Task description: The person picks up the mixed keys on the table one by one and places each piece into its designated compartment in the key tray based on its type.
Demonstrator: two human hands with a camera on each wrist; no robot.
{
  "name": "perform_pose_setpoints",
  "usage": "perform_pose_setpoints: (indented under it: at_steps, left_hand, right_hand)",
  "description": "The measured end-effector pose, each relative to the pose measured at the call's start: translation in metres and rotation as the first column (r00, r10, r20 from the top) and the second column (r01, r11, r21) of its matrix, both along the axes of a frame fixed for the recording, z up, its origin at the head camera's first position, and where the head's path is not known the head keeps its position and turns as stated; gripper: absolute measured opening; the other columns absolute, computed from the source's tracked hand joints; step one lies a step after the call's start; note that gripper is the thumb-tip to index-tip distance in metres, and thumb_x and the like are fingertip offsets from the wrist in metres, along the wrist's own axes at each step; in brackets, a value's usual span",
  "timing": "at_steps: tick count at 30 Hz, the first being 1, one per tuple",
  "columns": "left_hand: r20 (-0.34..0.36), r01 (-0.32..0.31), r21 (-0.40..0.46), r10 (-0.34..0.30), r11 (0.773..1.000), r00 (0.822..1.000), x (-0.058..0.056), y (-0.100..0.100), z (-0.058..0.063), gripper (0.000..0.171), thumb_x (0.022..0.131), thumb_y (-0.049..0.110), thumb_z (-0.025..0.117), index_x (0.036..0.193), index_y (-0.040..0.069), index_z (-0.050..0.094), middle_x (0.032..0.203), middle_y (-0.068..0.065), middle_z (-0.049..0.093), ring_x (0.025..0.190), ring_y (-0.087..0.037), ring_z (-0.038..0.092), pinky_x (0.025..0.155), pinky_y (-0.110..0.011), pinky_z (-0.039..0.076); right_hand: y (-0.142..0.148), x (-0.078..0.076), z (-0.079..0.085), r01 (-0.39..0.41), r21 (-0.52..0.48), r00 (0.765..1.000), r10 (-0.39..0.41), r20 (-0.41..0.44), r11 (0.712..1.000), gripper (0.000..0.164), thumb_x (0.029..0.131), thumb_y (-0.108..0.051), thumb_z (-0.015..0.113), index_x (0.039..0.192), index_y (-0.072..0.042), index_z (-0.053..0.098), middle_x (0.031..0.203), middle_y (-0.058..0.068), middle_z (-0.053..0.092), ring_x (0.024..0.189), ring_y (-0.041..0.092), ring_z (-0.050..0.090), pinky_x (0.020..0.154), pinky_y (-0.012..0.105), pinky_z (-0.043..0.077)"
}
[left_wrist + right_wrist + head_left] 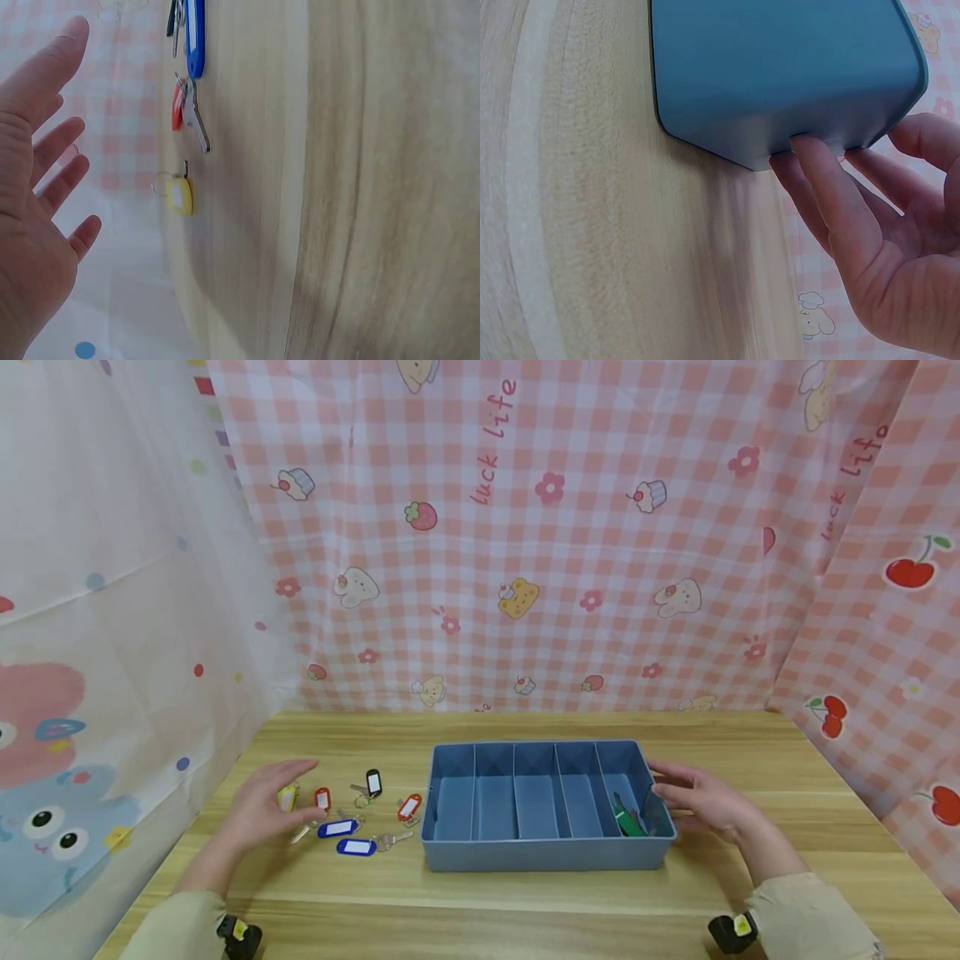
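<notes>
My left hand (266, 802) hovers at the left over a scatter of tagged keys, its fingers spread and holding nothing. Nearest to it is a yellow key tag (180, 196), partly behind the hand in the head view. Beside that lie a red key tag (322, 799) and a blue key tag (337, 828). My right hand (708, 802) touches the right end wall of a blue-grey divided box (551, 854), fingertips on the outside and thumb at the rim. A green key tag (628, 821) with keys sits in the box's rightmost compartment.
Between the left hand and the box lie a black key tag (373, 782), another red key tag (409, 807) and a second blue key tag (356, 847), with keys attached. The wooden table (525, 918) meets patterned cloth (600, 552) at the back and sides.
</notes>
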State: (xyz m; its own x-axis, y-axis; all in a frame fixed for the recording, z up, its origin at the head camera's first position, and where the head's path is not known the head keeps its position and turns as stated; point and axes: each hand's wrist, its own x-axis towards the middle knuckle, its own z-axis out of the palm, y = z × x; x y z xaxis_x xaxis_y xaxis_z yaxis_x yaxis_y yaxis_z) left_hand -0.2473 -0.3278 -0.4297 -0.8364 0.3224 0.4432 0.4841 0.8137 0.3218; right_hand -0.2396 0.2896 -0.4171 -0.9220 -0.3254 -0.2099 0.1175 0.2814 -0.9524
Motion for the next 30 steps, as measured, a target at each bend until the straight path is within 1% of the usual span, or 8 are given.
perform_pose_setpoints:
  at_steps: [5, 8, 12, 16, 19, 23, 26, 30]
  left_hand:
    - [0.031, -0.027, 0.002, 0.027, 1.0, 0.999, -0.005, -0.005, 0.0, 0.072, 0.072, 0.028, 0.089, 0.131, -0.001, 0.059, 0.129, -0.025, 0.059, 0.118, -0.05, 0.049, 0.096, -0.066, 0.035]
    - [0.074, -0.052, 0.006, 0.051, 0.999, 0.996, -0.008, -0.008, -0.001, 0.07, 0.075, 0.028, 0.087, 0.132, -0.001, 0.058, 0.132, -0.026, 0.057, 0.12, -0.05, 0.046, 0.097, -0.067, 0.032]
    - [0.108, -0.084, 0.003, 0.083, 0.996, 0.991, -0.012, -0.011, -0.002, 0.07, 0.077, 0.027, 0.086, 0.133, -0.002, 0.057, 0.133, -0.028, 0.056, 0.121, -0.052, 0.045, 0.099, -0.068, 0.031]
    - [0.103, -0.093, 0.015, 0.091, 0.996, 0.99, -0.016, -0.014, -0.003, 0.069, 0.077, 0.024, 0.086, 0.132, -0.004, 0.057, 0.131, -0.03, 0.056, 0.12, -0.052, 0.046, 0.1, -0.067, 0.031]
    - [0.112, -0.096, 0.046, 0.09, 0.994, 0.99, -0.019, -0.016, -0.004, 0.067, 0.077, 0.022, 0.086, 0.131, -0.005, 0.058, 0.13, -0.03, 0.057, 0.12, -0.052, 0.046, 0.1, -0.066, 0.031]
    - [0.185, -0.115, 0.107, 0.094, 0.988, 0.978, -0.021, -0.018, -0.004, 0.063, 0.081, 0.019, 0.083, 0.132, -0.006, 0.057, 0.132, -0.03, 0.055, 0.124, -0.052, 0.044, 0.102, -0.066, 0.031]
    - [0.249, -0.141, 0.156, 0.099, 0.978, 0.964, -0.022, -0.018, -0.004, 0.06, 0.084, 0.017, 0.081, 0.133, -0.007, 0.055, 0.134, -0.03, 0.053, 0.127, -0.052, 0.042, 0.103, -0.066, 0.03]
    - [0.301, -0.189, 0.196, 0.125, 0.962, 0.945, -0.023, -0.021, -0.005, 0.06, 0.086, 0.019, 0.079, 0.134, -0.006, 0.055, 0.138, -0.031, 0.05, 0.129, -0.053, 0.039, 0.104, -0.067, 0.029]
  right_hand:
    - [0.0, 0.0, 0.0, -0.004, 0.003, 1.0, 0.004, 0.0, 1.0, 0.065, 0.103, -0.015, 0.053, 0.152, 0.008, 0.018, 0.144, 0.038, 0.037, 0.114, 0.033, 0.059, 0.089, 0.049, 0.053]
    - [0.001, 0.0, 0.0, -0.006, 0.001, 1.0, 0.006, -0.002, 1.0, 0.065, 0.103, -0.015, 0.053, 0.152, 0.009, 0.018, 0.143, 0.038, 0.038, 0.114, 0.033, 0.059, 0.089, 0.049, 0.053]
    - [0.001, -0.001, -0.001, -0.003, -0.001, 1.0, 0.003, 0.0, 1.0, 0.065, 0.103, -0.016, 0.054, 0.152, 0.008, 0.019, 0.143, 0.038, 0.038, 0.114, 0.032, 0.059, 0.089, 0.049, 0.053]
    - [0.001, -0.001, -0.001, -0.006, -0.004, 1.0, 0.006, 0.0, 1.0, 0.065, 0.103, -0.016, 0.054, 0.152, 0.008, 0.018, 0.144, 0.038, 0.037, 0.114, 0.032, 0.059, 0.089, 0.049, 0.053]
    - [0.001, -0.001, 0.0, -0.012, -0.009, 1.0, 0.012, -0.001, 1.0, 0.065, 0.103, -0.016, 0.053, 0.153, 0.008, 0.018, 0.144, 0.038, 0.037, 0.114, 0.032, 0.059, 0.089, 0.049, 0.053]
    - [0.0, 0.0, 0.001, -0.011, -0.003, 1.0, 0.011, -0.002, 1.0, 0.065, 0.103, -0.016, 0.054, 0.152, 0.008, 0.018, 0.144, 0.038, 0.037, 0.115, 0.033, 0.058, 0.089, 0.05, 0.052]
    - [0.0, 0.0, 0.001, -0.002, 0.009, 1.0, 0.002, -0.001, 1.0, 0.065, 0.103, -0.016, 0.054, 0.152, 0.008, 0.019, 0.143, 0.038, 0.038, 0.114, 0.033, 0.058, 0.089, 0.05, 0.053]
    - [0.001, -0.001, -0.001, -0.002, 0.009, 1.0, 0.002, -0.004, 1.0, 0.066, 0.103, -0.016, 0.054, 0.152, 0.008, 0.019, 0.143, 0.038, 0.038, 0.113, 0.032, 0.059, 0.088, 0.049, 0.053]
